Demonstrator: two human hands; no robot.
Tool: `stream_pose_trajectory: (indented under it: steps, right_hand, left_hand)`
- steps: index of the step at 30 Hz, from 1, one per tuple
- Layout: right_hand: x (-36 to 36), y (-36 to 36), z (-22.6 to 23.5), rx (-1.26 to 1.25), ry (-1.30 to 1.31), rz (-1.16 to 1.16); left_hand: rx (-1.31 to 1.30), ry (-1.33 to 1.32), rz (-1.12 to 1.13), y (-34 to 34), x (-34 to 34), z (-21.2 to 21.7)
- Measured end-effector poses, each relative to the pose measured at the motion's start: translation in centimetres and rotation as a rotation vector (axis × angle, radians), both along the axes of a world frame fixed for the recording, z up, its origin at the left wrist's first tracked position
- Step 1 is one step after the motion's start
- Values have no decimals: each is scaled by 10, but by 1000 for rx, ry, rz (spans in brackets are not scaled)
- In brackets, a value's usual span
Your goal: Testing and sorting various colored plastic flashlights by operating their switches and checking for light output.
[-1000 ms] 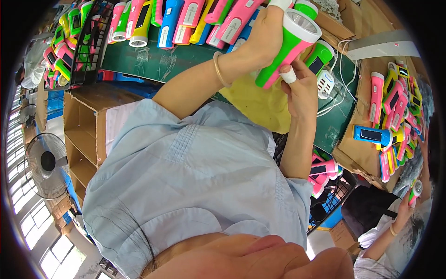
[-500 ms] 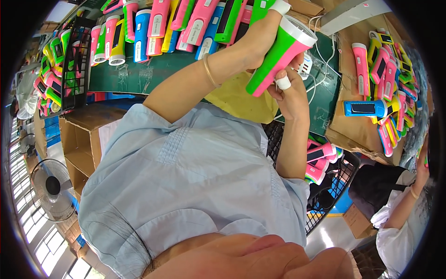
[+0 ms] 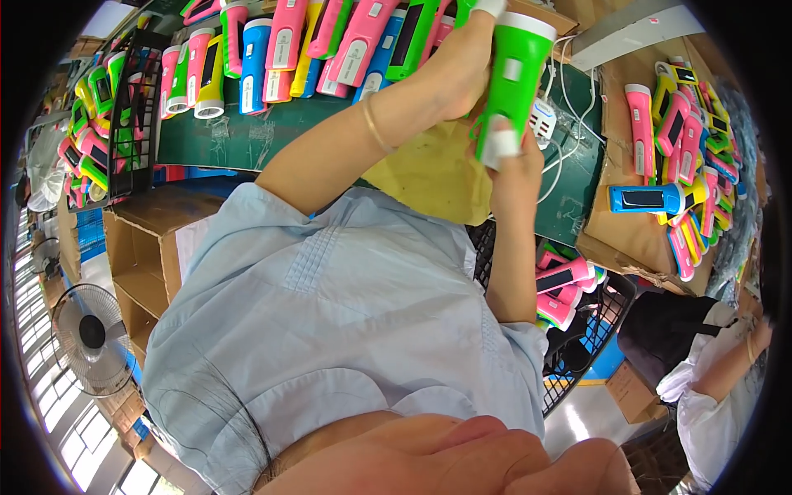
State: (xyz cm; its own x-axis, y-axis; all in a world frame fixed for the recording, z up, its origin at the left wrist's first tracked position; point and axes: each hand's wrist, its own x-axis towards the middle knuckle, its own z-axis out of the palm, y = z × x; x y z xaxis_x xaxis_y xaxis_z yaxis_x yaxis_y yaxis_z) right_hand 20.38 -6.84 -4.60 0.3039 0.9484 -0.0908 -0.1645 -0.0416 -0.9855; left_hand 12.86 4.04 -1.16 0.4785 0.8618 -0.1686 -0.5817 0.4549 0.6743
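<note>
My right hand [image 3: 518,169] is closed round the narrow end of a green flashlight [image 3: 513,78] with a white head. The flashlight stands nearly upright, its small white button facing up. A white wrap covers the thumb lying on its handle. Close beside it, my left hand [image 3: 466,70], with a bangle on the wrist and a white-wrapped fingertip, is closed round a second green flashlight [image 3: 464,11]. Only small parts of that one show past the hand. Below both hands lies a yellow cloth [image 3: 433,177] at the edge of the green table [image 3: 247,136].
Pink, green, blue and yellow flashlights [image 3: 285,37] line the table's far side. A white multi-port charger [image 3: 541,122] with cables sits right of my hands. More flashlights fill a cardboard tray [image 3: 615,186] and black crates [image 3: 631,289]. A co-worker's arm [image 3: 730,363] shows at right.
The flashlight in my right hand has turned from its pink-and-green side to its green button side and stands more upright. My right thumb has moved onto its handle.
</note>
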Motion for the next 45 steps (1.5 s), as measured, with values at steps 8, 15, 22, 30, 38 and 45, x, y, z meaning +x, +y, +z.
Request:
stream_pose_trajectory:
  steps: [8,15,22,30,38,45]
  right_hand:
    - [22,-7,13,89,878,438]
    - [25,-1,4,112,132,337]
    - [108,-27,21,143,232,-656]
    - [235,-106,-63,-339,-691,-1142]
    - [213,-103,22,327,245,-916]
    - [109,-52,28,178,34,-232]
  left_hand:
    - [292,-186,-365,-21,-18,14]
    - [394,165,-309,-20,-27,8]
    - [496,355,-104,-12,-51,7]
    - [427,451,-219,-21,-28,10]
    - [469,469,-352,-20,-10,8]
    - [727,524,-319,-9,-24,15]
